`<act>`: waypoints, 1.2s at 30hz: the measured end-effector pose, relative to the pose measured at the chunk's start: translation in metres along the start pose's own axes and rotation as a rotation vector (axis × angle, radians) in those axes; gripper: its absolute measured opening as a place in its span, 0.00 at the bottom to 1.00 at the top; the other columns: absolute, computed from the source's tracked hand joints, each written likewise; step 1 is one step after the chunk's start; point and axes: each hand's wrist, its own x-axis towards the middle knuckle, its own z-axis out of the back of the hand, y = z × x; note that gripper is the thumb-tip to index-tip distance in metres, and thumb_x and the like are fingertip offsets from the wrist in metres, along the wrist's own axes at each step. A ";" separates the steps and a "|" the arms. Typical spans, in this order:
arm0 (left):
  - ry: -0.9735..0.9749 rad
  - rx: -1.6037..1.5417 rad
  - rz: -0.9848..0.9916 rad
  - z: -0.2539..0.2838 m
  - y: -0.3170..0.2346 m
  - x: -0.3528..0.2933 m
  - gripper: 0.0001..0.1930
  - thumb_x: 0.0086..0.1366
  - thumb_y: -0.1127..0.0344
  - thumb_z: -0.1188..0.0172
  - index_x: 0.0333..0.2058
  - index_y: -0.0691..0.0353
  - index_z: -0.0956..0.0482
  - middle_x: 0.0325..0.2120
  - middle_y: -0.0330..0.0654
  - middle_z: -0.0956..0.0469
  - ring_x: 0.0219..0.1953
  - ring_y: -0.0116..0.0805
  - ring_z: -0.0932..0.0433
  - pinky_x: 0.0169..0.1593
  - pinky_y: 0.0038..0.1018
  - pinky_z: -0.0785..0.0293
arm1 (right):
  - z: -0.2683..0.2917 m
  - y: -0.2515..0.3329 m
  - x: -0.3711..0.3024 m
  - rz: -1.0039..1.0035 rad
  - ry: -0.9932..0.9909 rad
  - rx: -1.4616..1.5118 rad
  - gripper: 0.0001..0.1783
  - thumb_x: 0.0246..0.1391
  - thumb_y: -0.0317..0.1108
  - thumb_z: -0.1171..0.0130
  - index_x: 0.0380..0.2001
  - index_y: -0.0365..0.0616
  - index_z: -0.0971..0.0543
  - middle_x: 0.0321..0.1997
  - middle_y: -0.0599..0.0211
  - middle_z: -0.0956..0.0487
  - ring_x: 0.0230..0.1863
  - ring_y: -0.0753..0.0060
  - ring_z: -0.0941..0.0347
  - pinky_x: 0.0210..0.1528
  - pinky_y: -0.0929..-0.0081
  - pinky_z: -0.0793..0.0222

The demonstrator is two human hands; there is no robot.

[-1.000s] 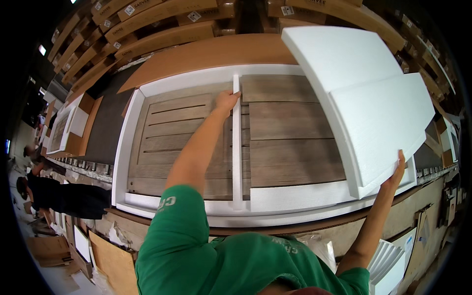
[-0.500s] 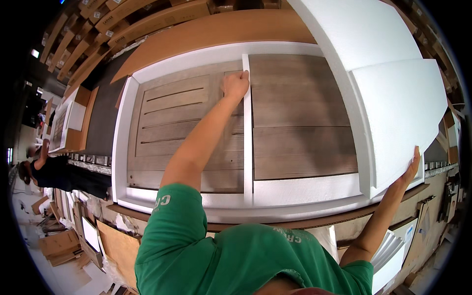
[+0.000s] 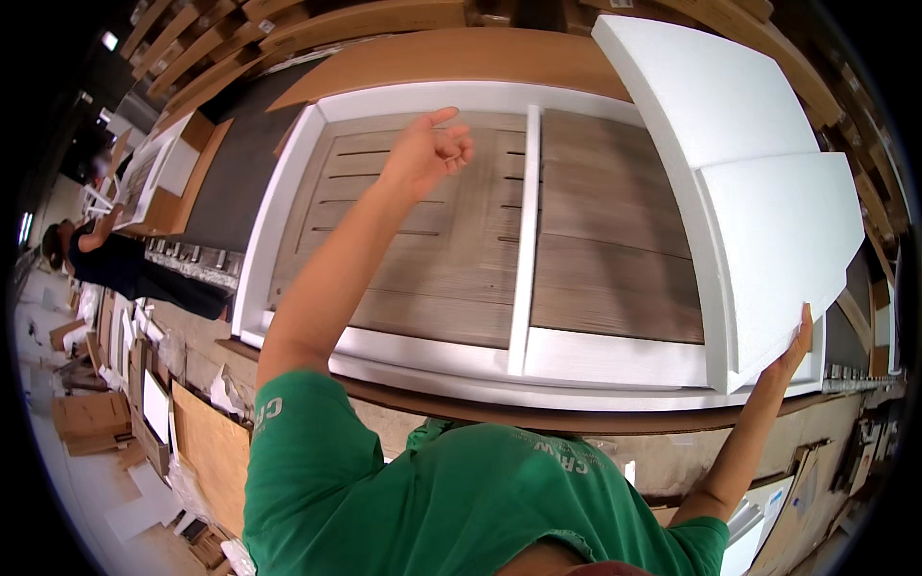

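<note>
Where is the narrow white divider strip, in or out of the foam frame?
In: the divider strip crosses the white foam frame from its far side to its near side, wooden boards showing left and right.

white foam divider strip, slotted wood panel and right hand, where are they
White foam divider strip (image 3: 526,240), head view, its mid-length
Slotted wood panel (image 3: 432,271), head view, wood below the slots
Right hand (image 3: 793,349), head view, middle of the hand
</note>
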 end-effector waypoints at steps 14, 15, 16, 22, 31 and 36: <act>0.297 -0.298 -0.194 0.105 -0.070 -0.162 0.31 0.43 0.89 0.55 0.50 0.63 0.34 0.33 0.44 0.31 0.31 0.29 0.33 0.41 0.28 0.33 | -0.213 -0.089 -0.079 -0.121 0.301 -0.045 0.31 0.47 0.45 0.42 0.50 0.36 0.35 0.45 0.57 0.30 0.46 0.64 0.32 0.46 0.69 0.32; 0.318 -0.320 -0.201 0.112 -0.072 -0.168 0.31 0.43 0.89 0.55 0.49 0.63 0.34 0.32 0.42 0.32 0.30 0.28 0.34 0.41 0.28 0.34 | -0.220 -0.094 -0.083 -0.131 0.311 -0.039 0.31 0.47 0.45 0.42 0.49 0.36 0.35 0.45 0.58 0.29 0.46 0.64 0.32 0.46 0.69 0.32; 0.335 -0.348 -0.209 0.120 -0.073 -0.173 0.31 0.43 0.89 0.55 0.50 0.63 0.33 0.32 0.41 0.33 0.30 0.28 0.34 0.41 0.28 0.35 | -0.226 -0.097 -0.088 -0.141 0.318 -0.033 0.30 0.47 0.44 0.42 0.49 0.36 0.35 0.45 0.59 0.29 0.45 0.65 0.32 0.46 0.69 0.32; 0.278 -0.430 -0.255 0.149 -0.074 -0.189 0.31 0.43 0.88 0.54 0.51 0.65 0.35 0.30 0.40 0.34 0.31 0.27 0.34 0.42 0.27 0.35 | -0.240 -0.108 -0.106 -0.165 0.343 -0.026 0.26 0.49 0.43 0.43 0.47 0.38 0.32 0.44 0.61 0.27 0.44 0.67 0.30 0.45 0.70 0.30; -0.112 -0.435 -0.327 0.148 -0.072 -0.181 0.27 0.51 0.86 0.48 0.51 0.75 0.43 0.36 0.47 0.29 0.42 0.34 0.28 0.57 0.29 0.34 | -0.238 -0.109 -0.104 -0.150 0.303 -0.015 0.26 0.48 0.43 0.42 0.47 0.38 0.32 0.43 0.63 0.26 0.44 0.67 0.30 0.46 0.70 0.31; -0.078 -0.516 -0.376 0.154 -0.070 -0.176 0.21 0.52 0.86 0.46 0.47 0.76 0.37 0.37 0.46 0.29 0.42 0.32 0.28 0.56 0.25 0.33 | -0.228 -0.107 -0.095 -0.131 0.329 0.012 0.29 0.46 0.44 0.41 0.48 0.38 0.33 0.44 0.60 0.29 0.46 0.66 0.32 0.47 0.70 0.33</act>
